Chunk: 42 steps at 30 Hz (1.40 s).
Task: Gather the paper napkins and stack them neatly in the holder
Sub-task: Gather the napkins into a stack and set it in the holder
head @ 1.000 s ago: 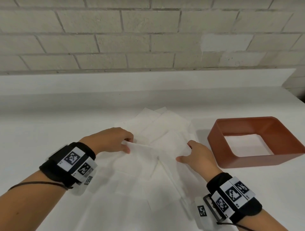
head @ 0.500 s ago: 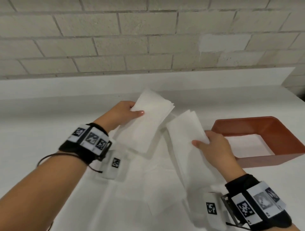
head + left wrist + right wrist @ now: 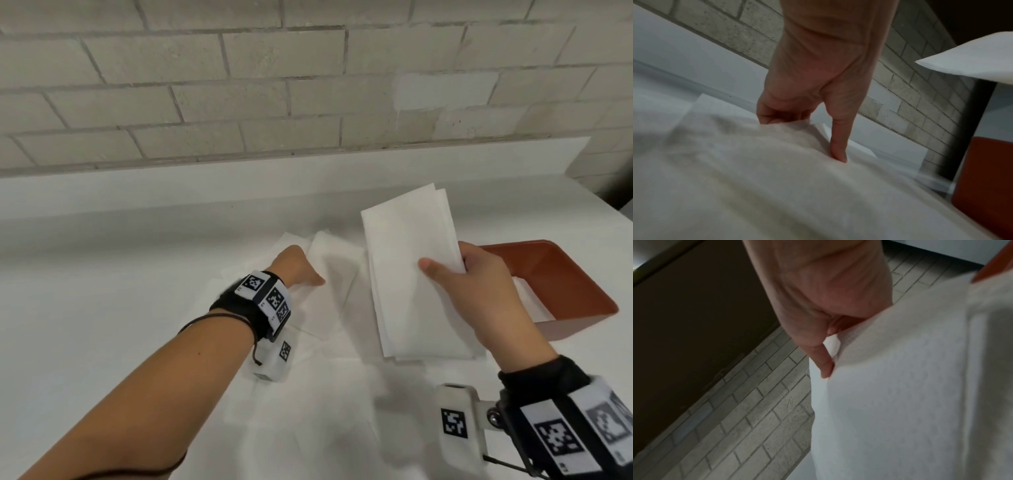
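Note:
My right hand (image 3: 479,284) grips a stack of white napkins (image 3: 411,274) held up off the table, thumb on top; in the right wrist view the stack (image 3: 910,386) hides my fingers, only the thumb (image 3: 824,363) shows. My left hand (image 3: 298,267) is down on the loose napkins (image 3: 335,284) lying spread on the table. In the left wrist view its thumb (image 3: 838,152) presses a napkin (image 3: 756,162) whose raised edge its curled fingers (image 3: 772,116) pinch. The red-brown holder (image 3: 561,281) stands to the right, just behind my right hand, with nothing in it.
The white table (image 3: 102,308) runs back to a low white ledge under a brick wall (image 3: 308,85). More napkins (image 3: 308,411) lie flat in front of my hands. The table's right edge is just past the holder (image 3: 986,178).
Both hands lifted napkins off the pile. My right hand has since raised its stack higher and to the right; my left hand has dropped back onto the napkins on the table.

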Each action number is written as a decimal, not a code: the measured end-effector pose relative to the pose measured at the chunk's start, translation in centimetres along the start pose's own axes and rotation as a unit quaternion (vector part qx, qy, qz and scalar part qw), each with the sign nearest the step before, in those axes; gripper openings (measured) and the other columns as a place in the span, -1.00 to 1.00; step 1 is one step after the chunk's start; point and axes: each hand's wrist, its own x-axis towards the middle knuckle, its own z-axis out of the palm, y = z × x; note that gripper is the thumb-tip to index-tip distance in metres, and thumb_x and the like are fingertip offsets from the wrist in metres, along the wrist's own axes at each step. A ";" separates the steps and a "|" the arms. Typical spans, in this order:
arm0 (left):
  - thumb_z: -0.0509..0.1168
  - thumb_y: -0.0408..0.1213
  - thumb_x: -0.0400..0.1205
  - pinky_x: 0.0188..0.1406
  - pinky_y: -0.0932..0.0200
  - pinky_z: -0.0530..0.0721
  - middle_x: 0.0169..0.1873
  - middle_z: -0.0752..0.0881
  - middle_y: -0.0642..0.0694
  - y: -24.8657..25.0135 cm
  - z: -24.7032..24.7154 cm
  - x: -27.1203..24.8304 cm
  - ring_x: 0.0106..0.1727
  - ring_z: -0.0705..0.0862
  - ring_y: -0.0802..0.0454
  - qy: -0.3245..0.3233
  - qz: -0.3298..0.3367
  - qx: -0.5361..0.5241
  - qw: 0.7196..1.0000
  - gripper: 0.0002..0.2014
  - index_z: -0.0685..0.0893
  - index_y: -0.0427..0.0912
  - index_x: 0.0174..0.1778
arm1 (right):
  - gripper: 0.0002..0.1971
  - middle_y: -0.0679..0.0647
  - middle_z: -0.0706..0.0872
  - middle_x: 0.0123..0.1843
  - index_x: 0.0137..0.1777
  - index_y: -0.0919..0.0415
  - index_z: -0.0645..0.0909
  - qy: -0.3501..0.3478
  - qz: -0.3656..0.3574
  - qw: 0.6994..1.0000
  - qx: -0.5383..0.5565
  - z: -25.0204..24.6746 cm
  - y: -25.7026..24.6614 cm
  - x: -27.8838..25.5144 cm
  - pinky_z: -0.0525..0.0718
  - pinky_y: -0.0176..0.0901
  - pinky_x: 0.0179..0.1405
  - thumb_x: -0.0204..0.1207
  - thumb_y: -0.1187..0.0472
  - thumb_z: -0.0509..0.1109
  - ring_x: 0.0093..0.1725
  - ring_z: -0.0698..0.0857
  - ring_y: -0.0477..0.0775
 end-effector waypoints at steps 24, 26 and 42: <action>0.35 -0.33 0.60 -0.12 0.08 0.49 0.02 0.62 -0.10 -10.6 -12.6 -13.7 -0.08 0.58 -0.08 0.293 -0.034 -0.228 0.928 -0.60 0.52 -0.19 0.37 | -0.32 0.20 0.61 0.35 0.39 0.32 0.44 -0.254 -0.025 0.926 -0.277 18.8 -0.4 4.1 0.51 -0.08 0.25 0.38 -0.02 0.57 0.34 0.58 0.21; 0.35 -0.33 0.60 -0.12 0.09 0.49 0.00 0.61 -0.07 -10.7 -11.6 -13.7 -0.07 0.58 -0.07 0.281 -0.036 -0.235 0.930 -0.61 0.53 -0.18 0.36 | -0.35 0.21 0.64 0.31 0.34 0.34 0.46 -0.244 -0.021 0.920 -0.307 18.8 -0.7 4.1 0.53 -0.12 0.16 0.39 -0.04 0.56 0.31 0.61 0.22; 0.34 -0.31 0.61 -0.38 0.25 0.53 -0.19 0.66 0.06 -11.1 -9.8 -13.4 -0.24 0.64 0.16 0.261 -0.028 -0.312 0.913 -0.71 0.59 -0.15 0.26 | -0.35 0.20 0.62 0.33 0.37 0.38 0.47 -0.264 0.049 0.926 -0.265 19.1 -2.2 4.3 0.58 -0.08 0.23 0.33 0.16 0.62 0.32 0.62 0.22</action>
